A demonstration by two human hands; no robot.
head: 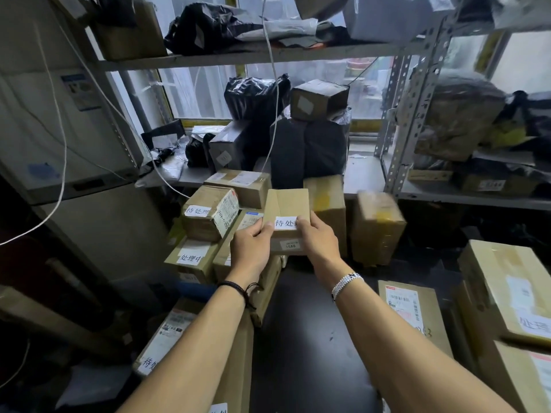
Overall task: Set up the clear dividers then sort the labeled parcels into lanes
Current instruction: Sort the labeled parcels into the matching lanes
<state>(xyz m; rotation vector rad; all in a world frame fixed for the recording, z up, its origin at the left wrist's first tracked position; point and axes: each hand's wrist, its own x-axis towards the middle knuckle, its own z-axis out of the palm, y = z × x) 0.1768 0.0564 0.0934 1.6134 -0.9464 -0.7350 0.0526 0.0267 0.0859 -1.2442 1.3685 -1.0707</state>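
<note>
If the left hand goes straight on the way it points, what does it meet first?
The left hand grips the small brown cardboard box; past it, probably the tall black plastic-wrapped parcel, though depth is unclear.

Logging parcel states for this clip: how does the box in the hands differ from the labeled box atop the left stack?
The held box is gripped by the left hand and right hand; the stack box rests untouched on other cartons. The right hand partly covers the held box's white label; the stack box's label is uncovered. Both are brown cardboard with white labels.

Left hand (252, 244), right hand (320, 238), both gripping
</note>
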